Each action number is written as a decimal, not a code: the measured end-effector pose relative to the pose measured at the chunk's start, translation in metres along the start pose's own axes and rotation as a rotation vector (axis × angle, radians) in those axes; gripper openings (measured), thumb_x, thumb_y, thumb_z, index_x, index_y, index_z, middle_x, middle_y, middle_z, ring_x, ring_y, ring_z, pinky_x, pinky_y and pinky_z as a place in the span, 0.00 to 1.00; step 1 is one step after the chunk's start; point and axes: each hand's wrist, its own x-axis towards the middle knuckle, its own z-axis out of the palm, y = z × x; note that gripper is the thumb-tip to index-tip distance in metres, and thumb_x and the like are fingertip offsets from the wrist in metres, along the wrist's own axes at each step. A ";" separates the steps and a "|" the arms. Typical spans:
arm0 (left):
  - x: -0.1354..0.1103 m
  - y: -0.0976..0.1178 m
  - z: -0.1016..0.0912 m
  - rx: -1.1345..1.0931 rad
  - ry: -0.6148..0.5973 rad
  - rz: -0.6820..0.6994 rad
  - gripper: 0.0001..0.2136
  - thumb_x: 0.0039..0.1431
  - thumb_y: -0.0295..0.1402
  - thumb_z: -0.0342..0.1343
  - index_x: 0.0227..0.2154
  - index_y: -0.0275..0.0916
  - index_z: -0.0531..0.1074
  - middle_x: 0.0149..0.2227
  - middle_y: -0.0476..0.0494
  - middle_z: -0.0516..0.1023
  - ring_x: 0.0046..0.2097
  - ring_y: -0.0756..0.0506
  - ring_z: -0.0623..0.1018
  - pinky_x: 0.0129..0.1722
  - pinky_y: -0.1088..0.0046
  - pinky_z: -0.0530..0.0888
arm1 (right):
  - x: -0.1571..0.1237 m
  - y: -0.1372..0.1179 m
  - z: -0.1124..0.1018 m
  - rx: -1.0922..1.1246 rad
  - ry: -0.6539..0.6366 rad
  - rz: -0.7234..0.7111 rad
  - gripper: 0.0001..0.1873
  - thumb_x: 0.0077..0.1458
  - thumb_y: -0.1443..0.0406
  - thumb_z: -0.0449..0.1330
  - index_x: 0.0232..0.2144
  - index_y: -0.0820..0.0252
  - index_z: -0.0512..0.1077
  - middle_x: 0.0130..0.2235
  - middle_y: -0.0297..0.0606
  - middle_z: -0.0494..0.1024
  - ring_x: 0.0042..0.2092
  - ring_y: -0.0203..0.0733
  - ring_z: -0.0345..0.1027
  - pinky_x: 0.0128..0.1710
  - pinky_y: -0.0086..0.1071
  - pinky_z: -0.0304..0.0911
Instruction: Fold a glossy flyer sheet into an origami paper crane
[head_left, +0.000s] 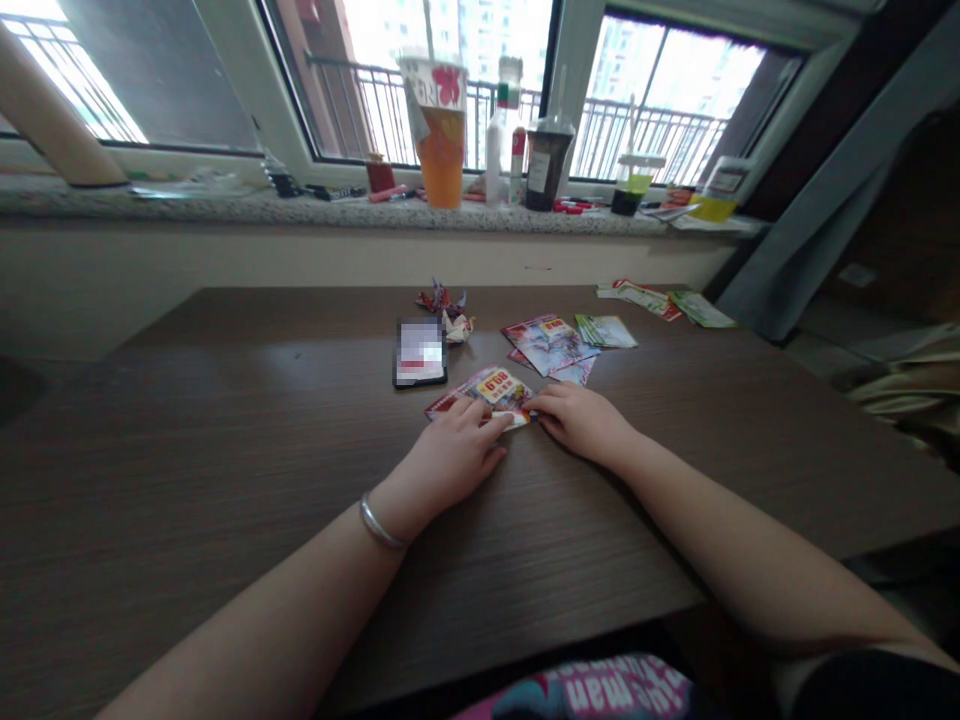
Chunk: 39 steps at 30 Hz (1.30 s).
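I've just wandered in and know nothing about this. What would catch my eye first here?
Probably the bright printed sheet on the dark table, with the left hand on it and the right hand at its right edge. Next, perhaps, the tall cup of orange drink on the windowsill beyond, then the silver bangle on the left wrist.

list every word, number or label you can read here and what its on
"man" (as it appears): shirt; other letters unclear.
Patterned sheet under the hands: large digits on yellow, too blurred to quote surely.
Sheets to its right: too small.
Device screen: pixelated.
Tall orange cup, dark cup: markings unreadable.
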 end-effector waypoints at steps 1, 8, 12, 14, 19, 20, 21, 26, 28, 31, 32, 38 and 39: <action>0.000 0.000 0.000 -0.007 0.004 0.004 0.19 0.61 0.35 0.53 0.55 0.41 0.67 0.49 0.38 0.71 0.52 0.39 0.69 0.56 0.58 0.64 | 0.000 0.000 -0.001 -0.008 -0.006 0.004 0.14 0.60 0.67 0.54 0.46 0.55 0.75 0.42 0.40 0.77 0.45 0.43 0.68 0.45 0.34 0.63; 0.000 -0.001 0.003 0.008 -0.014 0.010 0.17 0.64 0.34 0.49 0.55 0.40 0.66 0.55 0.39 0.70 0.56 0.39 0.68 0.58 0.57 0.63 | -0.002 0.002 -0.004 -0.033 -0.041 -0.004 0.13 0.60 0.66 0.55 0.42 0.55 0.78 0.38 0.40 0.76 0.41 0.41 0.69 0.42 0.33 0.62; 0.000 -0.001 0.004 0.034 -0.017 0.018 0.17 0.65 0.35 0.48 0.55 0.39 0.66 0.56 0.38 0.68 0.55 0.39 0.68 0.57 0.57 0.64 | -0.002 0.004 0.001 -0.022 -0.021 -0.036 0.13 0.60 0.66 0.54 0.42 0.56 0.78 0.41 0.40 0.76 0.43 0.41 0.69 0.44 0.33 0.62; 0.001 -0.001 0.003 0.035 -0.029 0.020 0.17 0.64 0.35 0.49 0.54 0.39 0.67 0.53 0.38 0.71 0.53 0.40 0.69 0.56 0.58 0.65 | -0.002 0.004 0.003 -0.030 -0.009 -0.040 0.14 0.61 0.66 0.54 0.43 0.55 0.78 0.42 0.40 0.76 0.43 0.41 0.68 0.43 0.33 0.62; 0.001 0.001 0.001 0.053 -0.031 0.000 0.18 0.64 0.36 0.50 0.55 0.40 0.67 0.49 0.39 0.72 0.51 0.40 0.70 0.53 0.60 0.67 | 0.000 0.002 0.002 -0.073 -0.009 -0.046 0.14 0.62 0.66 0.52 0.43 0.55 0.77 0.40 0.40 0.75 0.43 0.42 0.67 0.43 0.33 0.61; 0.001 0.001 0.001 0.061 -0.029 0.000 0.18 0.64 0.36 0.50 0.55 0.39 0.66 0.49 0.38 0.72 0.51 0.40 0.70 0.53 0.60 0.67 | 0.000 0.002 0.001 -0.075 -0.013 -0.041 0.14 0.62 0.67 0.52 0.43 0.56 0.77 0.39 0.40 0.75 0.42 0.41 0.67 0.42 0.33 0.61; 0.001 0.002 0.001 0.069 -0.028 0.002 0.18 0.64 0.35 0.50 0.55 0.39 0.66 0.49 0.38 0.72 0.51 0.40 0.70 0.53 0.60 0.67 | 0.000 0.001 0.001 -0.073 -0.016 -0.036 0.13 0.62 0.67 0.53 0.42 0.56 0.77 0.38 0.40 0.75 0.42 0.41 0.67 0.42 0.32 0.60; 0.001 0.002 0.004 0.102 -0.015 0.015 0.19 0.65 0.37 0.49 0.56 0.38 0.66 0.51 0.37 0.72 0.53 0.40 0.69 0.55 0.59 0.65 | -0.001 0.001 0.000 -0.075 -0.014 -0.025 0.13 0.62 0.66 0.53 0.42 0.55 0.77 0.38 0.39 0.75 0.41 0.40 0.67 0.41 0.32 0.60; 0.000 0.002 0.006 0.118 -0.001 0.009 0.19 0.65 0.38 0.48 0.56 0.36 0.66 0.53 0.37 0.71 0.54 0.39 0.68 0.56 0.59 0.64 | -0.001 0.001 0.002 -0.083 -0.006 -0.020 0.13 0.62 0.65 0.53 0.43 0.54 0.77 0.38 0.39 0.75 0.41 0.41 0.67 0.41 0.32 0.60; 0.000 0.001 0.009 0.137 0.014 0.001 0.20 0.65 0.39 0.47 0.57 0.35 0.65 0.57 0.36 0.68 0.56 0.38 0.66 0.57 0.58 0.63 | 0.000 0.000 0.005 -0.077 0.012 -0.026 0.14 0.63 0.65 0.52 0.43 0.53 0.78 0.39 0.40 0.76 0.42 0.41 0.67 0.43 0.33 0.61; 0.000 0.000 0.010 0.138 0.014 0.001 0.21 0.65 0.39 0.47 0.57 0.34 0.65 0.57 0.36 0.68 0.57 0.38 0.66 0.57 0.58 0.62 | 0.000 0.001 0.006 -0.073 0.016 -0.029 0.15 0.63 0.65 0.52 0.43 0.53 0.78 0.40 0.40 0.76 0.42 0.41 0.67 0.43 0.33 0.61; 0.000 0.000 0.009 0.136 -0.012 0.018 0.21 0.66 0.39 0.47 0.58 0.35 0.64 0.56 0.37 0.70 0.54 0.39 0.69 0.56 0.59 0.64 | 0.001 0.001 0.007 -0.048 0.025 -0.034 0.15 0.63 0.66 0.51 0.44 0.54 0.78 0.41 0.40 0.76 0.43 0.42 0.68 0.45 0.34 0.62; 0.000 0.000 0.008 0.134 -0.013 0.018 0.21 0.66 0.38 0.47 0.58 0.36 0.64 0.56 0.37 0.70 0.54 0.39 0.69 0.56 0.60 0.64 | 0.001 0.001 0.007 -0.043 0.025 -0.035 0.15 0.63 0.66 0.52 0.44 0.54 0.78 0.41 0.40 0.76 0.43 0.42 0.68 0.45 0.34 0.62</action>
